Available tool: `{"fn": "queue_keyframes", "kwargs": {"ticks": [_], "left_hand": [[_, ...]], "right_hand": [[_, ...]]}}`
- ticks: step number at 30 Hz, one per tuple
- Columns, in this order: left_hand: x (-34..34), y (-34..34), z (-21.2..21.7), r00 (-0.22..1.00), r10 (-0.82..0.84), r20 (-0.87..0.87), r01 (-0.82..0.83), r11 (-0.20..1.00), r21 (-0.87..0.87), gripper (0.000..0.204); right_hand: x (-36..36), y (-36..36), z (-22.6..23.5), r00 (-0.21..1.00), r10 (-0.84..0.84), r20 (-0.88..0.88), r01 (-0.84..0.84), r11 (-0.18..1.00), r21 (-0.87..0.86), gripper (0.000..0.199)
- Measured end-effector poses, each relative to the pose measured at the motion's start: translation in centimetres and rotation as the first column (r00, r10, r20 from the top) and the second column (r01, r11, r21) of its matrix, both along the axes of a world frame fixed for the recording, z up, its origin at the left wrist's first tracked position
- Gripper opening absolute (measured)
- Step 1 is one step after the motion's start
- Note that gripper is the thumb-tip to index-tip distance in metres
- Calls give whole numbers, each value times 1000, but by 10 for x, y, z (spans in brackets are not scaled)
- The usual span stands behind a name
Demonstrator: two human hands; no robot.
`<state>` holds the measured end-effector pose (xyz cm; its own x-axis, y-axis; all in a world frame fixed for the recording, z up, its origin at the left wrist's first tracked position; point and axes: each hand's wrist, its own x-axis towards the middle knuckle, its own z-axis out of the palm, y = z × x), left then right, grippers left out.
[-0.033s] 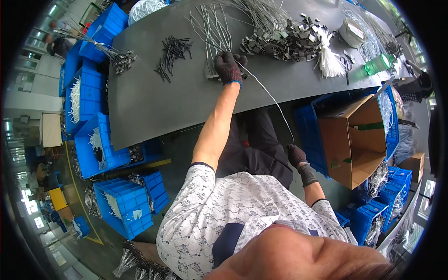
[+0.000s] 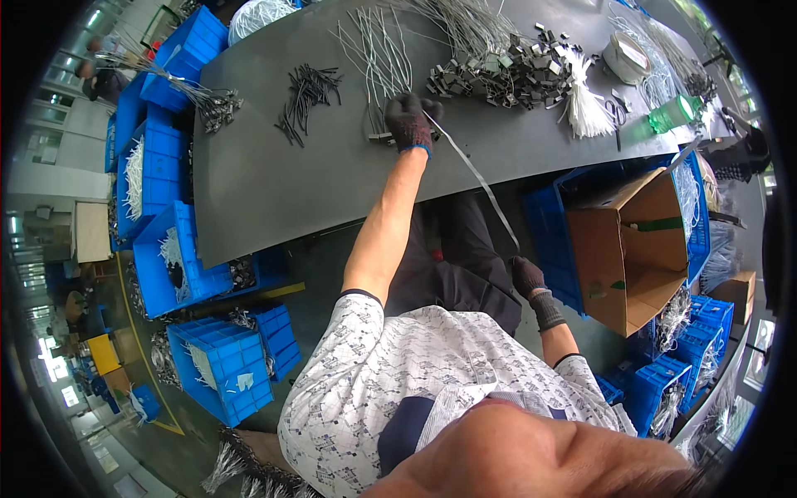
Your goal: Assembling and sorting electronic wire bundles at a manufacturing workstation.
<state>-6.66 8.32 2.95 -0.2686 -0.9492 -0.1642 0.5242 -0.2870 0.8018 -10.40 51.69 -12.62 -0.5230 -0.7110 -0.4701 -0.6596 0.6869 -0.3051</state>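
Note:
My left hand [image 2: 409,123], in a dark knitted glove with a blue cuff edge, is closed around a thin pale wire [image 2: 473,172] over the table. From there the wire slants down past the table edge to my right hand [image 2: 526,276]. That hand, also dark-gloved, is low beside my leg, its fingers curled at the wire's lower end. Just beyond my left hand lies a loose bunch of grey wires [image 2: 378,54], their near ends partly hidden by the glove. Short black pieces [image 2: 309,95] form a small pile to its left.
Small dark metal-looking parts [image 2: 506,76] are heaped right of my left hand, beside a white strand bundle [image 2: 587,104]. Scissors [image 2: 616,113] and a green bottle [image 2: 674,114] lie farther right. An open cardboard box [image 2: 598,266] stands below the table's right side; blue crates [image 2: 220,373] line the left.
The wire between my hands now looks straighter, wider and blurred, where it was a thin curve. My left hand has shifted very slightly; my right hand stays in place.

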Motion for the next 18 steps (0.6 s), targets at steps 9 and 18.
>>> {"fn": "queue_keyframes", "kwargs": {"ticks": [9,18], "left_hand": [[15,-12,-21,802,-516,301,552,832,-44,15],[4,50,-50,761,-531,373,605,789,-110,21]], "right_hand": [[-9,36,-19,985,85,149,-116,972,206,27],[0,-169,136,840,-113,531,490,576,-654,36]]}}
